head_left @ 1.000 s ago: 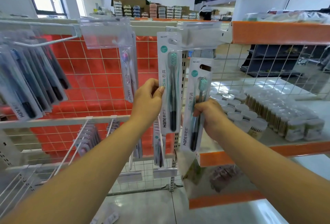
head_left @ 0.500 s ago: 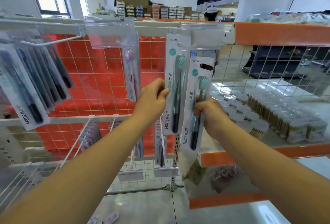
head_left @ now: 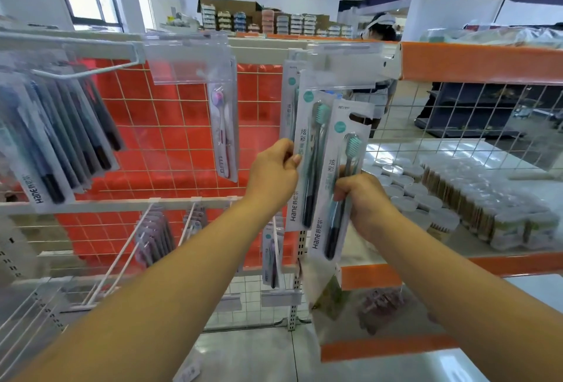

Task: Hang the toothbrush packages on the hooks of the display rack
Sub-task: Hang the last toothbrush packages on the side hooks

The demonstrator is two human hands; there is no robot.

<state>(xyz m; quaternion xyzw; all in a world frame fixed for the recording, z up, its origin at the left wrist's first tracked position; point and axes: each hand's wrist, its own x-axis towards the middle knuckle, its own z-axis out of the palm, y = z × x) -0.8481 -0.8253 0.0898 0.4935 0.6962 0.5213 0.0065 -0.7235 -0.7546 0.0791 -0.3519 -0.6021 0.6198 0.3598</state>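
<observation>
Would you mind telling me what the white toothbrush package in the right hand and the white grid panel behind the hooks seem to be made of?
White toothbrush package gripped by the right hand: apparently printed matte card with a glossy clear plastic blister, since highlights run over the brush. White grid panel: thin crossing rods, probably white-coated metal wire, with red showing through the gaps.

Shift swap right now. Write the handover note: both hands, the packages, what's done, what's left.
Left hand pinches the edge of a teal-brush package whose top is up behind the clear price tag; whether it is fully on the hook cannot be seen.
Right hand grips a second teal-brush package, lower, its hang hole free.
One more package hangs behind.
Left: seat the first, hang the second.
</observation>
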